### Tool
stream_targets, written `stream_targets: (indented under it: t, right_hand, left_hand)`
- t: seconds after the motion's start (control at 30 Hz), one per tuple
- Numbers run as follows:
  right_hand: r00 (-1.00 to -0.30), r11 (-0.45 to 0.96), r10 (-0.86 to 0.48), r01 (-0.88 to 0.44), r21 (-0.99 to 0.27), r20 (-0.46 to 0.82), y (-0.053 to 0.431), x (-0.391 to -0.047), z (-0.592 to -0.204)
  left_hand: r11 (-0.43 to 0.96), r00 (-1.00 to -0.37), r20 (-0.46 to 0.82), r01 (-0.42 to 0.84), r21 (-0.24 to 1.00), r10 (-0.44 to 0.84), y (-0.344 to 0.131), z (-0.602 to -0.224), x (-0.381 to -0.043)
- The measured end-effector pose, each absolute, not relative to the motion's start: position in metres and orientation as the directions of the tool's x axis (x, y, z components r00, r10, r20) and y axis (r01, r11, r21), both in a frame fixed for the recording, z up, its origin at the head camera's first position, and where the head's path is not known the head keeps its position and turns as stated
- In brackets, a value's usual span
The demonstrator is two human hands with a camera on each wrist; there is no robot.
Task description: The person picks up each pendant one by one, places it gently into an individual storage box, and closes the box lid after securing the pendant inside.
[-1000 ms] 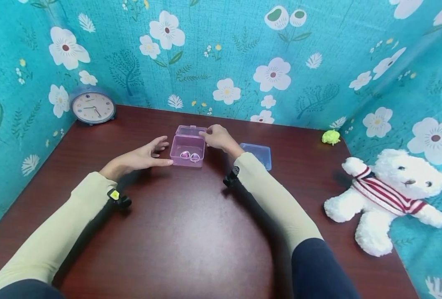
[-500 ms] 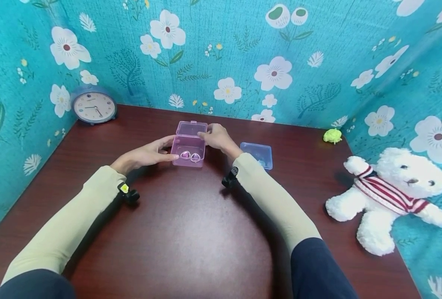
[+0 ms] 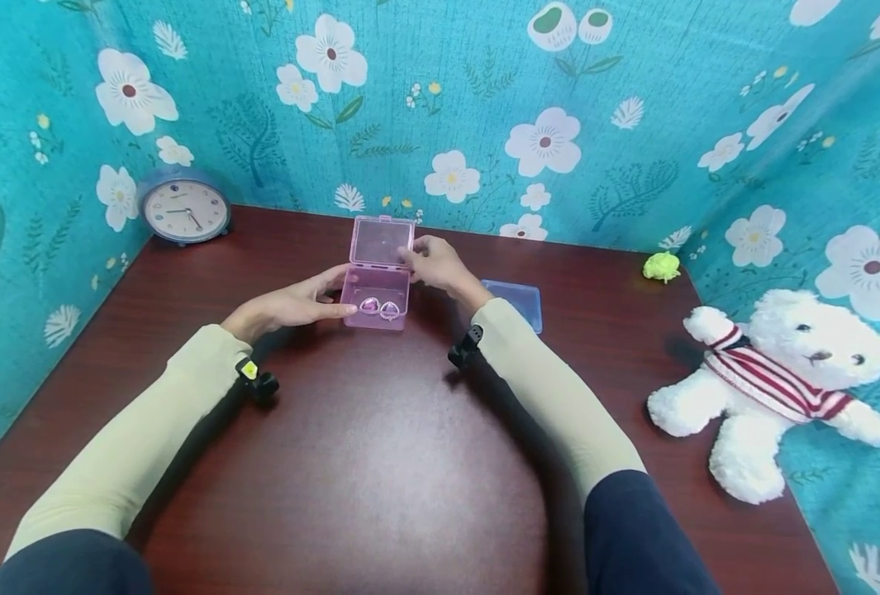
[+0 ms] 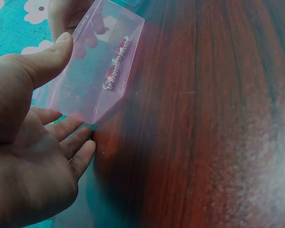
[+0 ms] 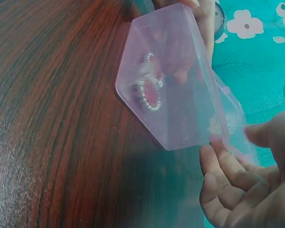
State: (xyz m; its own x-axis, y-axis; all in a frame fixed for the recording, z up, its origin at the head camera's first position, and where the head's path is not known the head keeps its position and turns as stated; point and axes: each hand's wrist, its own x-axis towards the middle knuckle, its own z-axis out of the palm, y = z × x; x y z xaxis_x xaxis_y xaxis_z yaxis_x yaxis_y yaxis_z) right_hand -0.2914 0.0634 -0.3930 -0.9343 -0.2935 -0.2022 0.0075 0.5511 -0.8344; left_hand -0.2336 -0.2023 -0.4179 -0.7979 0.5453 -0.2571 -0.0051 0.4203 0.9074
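Note:
A small pink see-through plastic box [image 3: 375,323] stands on the dark wooden table with its hinged lid [image 3: 382,240] raised nearly upright. Inside lie two pink jewelled pieces [image 3: 390,310], heart-like in shape and edged with white beads. My left hand [image 3: 287,306] holds the box's left side; in the left wrist view its thumb [image 4: 61,50] lies at the rim and the fingers spread along the outer wall. At the right edge of the lid, my right hand [image 3: 443,268] pinches it between thumb and fingers, with the fingers [image 5: 228,175] bent in the right wrist view.
Right of the box, partly behind my right wrist, lies a flat clear-blue plastic case [image 3: 520,302]. A round clock [image 3: 187,211] stands at the back left. A yellow-green lump [image 3: 661,267] and a white teddy bear [image 3: 767,380] sit at the right. Flowered blue cloth [image 3: 440,107] walls the table.
The lid has swung up from leaning far back to nearly upright, with my right hand on it. My left hand has moved right and taken hold of the box's side.

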Motion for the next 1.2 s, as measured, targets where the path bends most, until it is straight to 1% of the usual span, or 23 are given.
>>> stream_targets:
  t: [0.13, 0.4, 0.73, 1.03, 1.2]
  right_hand:
    - [-0.924, 0.539, -0.314, 0.017, -0.842, -0.219, 0.069, -0.291, -0.39]
    - [-0.887, 0.507, -0.338, 0.11, -0.855, -0.315, 0.073, -0.293, -0.376]
    - [-0.871, 0.519, -0.363, 0.106, -0.848, -0.331, 0.078, -0.286, -0.372]
    - [-0.824, 0.513, -0.5, -0.033, -0.858, -0.267, 0.086, -0.279, -0.375]
    - [-0.802, 0.538, -0.543, -0.107, -0.836, -0.247, 0.09, -0.275, -0.377]
  left_hand:
    - [0.425, -0.792, -0.254, 0.007, 0.905, 0.555, -0.201, -0.418, -0.236]
    - [0.423, -0.791, -0.266, -0.009, 0.906, 0.552, -0.202, -0.416, -0.238]
    - [0.438, -0.786, -0.291, -0.029, 0.899, 0.545, -0.199, -0.416, -0.238]
    - [0.444, -0.798, -0.278, -0.015, 0.896, 0.534, -0.2, -0.416, -0.237]
    - [0.457, -0.803, -0.277, -0.006, 0.89, 0.528, -0.2, -0.416, -0.236]
